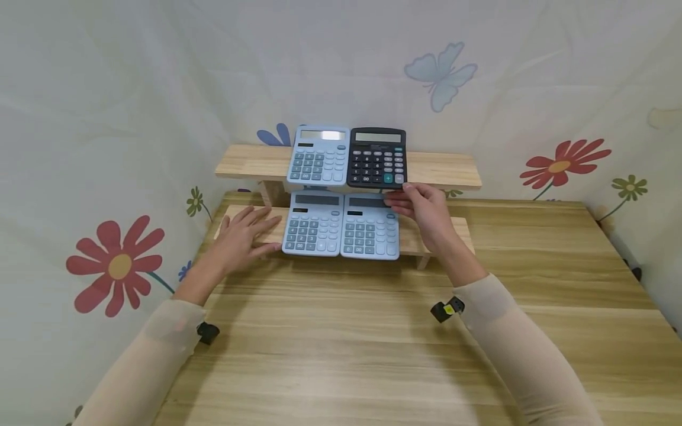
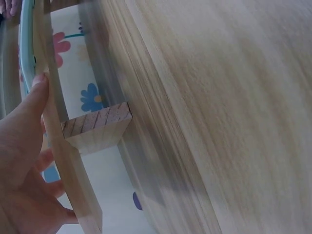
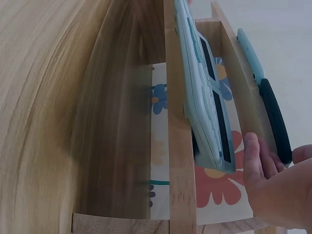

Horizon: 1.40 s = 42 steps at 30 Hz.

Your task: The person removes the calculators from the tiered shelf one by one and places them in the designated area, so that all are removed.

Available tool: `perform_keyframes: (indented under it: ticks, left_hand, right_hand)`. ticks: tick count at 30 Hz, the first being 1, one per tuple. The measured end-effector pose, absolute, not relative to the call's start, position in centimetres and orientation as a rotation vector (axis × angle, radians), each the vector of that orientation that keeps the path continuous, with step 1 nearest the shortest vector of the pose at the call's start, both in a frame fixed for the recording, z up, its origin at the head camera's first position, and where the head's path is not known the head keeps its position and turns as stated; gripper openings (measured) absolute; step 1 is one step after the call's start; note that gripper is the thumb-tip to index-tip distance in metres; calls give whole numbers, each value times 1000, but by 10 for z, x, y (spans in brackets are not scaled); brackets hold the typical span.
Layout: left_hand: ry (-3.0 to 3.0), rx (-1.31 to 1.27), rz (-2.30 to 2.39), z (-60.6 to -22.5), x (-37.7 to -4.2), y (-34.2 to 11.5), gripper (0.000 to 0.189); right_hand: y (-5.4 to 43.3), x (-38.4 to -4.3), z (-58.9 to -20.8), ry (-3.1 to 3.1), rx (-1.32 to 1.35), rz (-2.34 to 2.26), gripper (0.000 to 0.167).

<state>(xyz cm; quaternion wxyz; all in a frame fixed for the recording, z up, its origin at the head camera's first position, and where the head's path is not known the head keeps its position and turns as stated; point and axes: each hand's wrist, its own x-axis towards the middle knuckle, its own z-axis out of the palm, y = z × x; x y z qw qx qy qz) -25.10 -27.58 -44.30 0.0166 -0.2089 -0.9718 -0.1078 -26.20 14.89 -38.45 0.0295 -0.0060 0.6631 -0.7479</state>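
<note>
On the upper wooden shelf stands a black calculator (image 1: pixel 376 158), leaning back, beside a light blue calculator (image 1: pixel 318 155). My right hand (image 1: pixel 428 214) pinches the black one's lower right corner; in the right wrist view its thumb is over the edge and the fingers (image 3: pixel 252 151) lie beneath. Two more light blue calculators, a left one (image 1: pixel 312 223) and a right one (image 1: pixel 370 228), are side by side on the lower shelf. With fingers spread, my left hand (image 1: pixel 241 239) rests over that shelf's left end, its thumb tip at the left calculator's lower edge.
The two-step wooden rack has an upper shelf (image 1: pixel 444 168) and a lower shelf (image 1: pixel 460 234) on short legs. It stands on a wood-grain table (image 1: pixel 319 355), against a flower-printed cloth (image 1: pixel 341 77) that also hangs at the left. Small black cameras sit on both wrists.
</note>
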Motion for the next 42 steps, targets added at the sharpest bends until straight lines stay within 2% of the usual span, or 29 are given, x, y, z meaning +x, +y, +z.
perform_keyframes:
  ticks: [17, 30, 42]
  left_hand:
    - [-2990, -618, -355, -444, -249, -282, 73]
    - [-2999, -628, -366, -447, -250, -278, 74]
    - [-2980, -637, -376, -451, -251, -277, 73]
  right_hand:
    - [151, -254, -389, 1935, -28, -2433, 29]
    - [155, -260, -388, 1795, 22, -2455, 47]
    - [159, -260, -387, 1676, 70, -2481, 43]
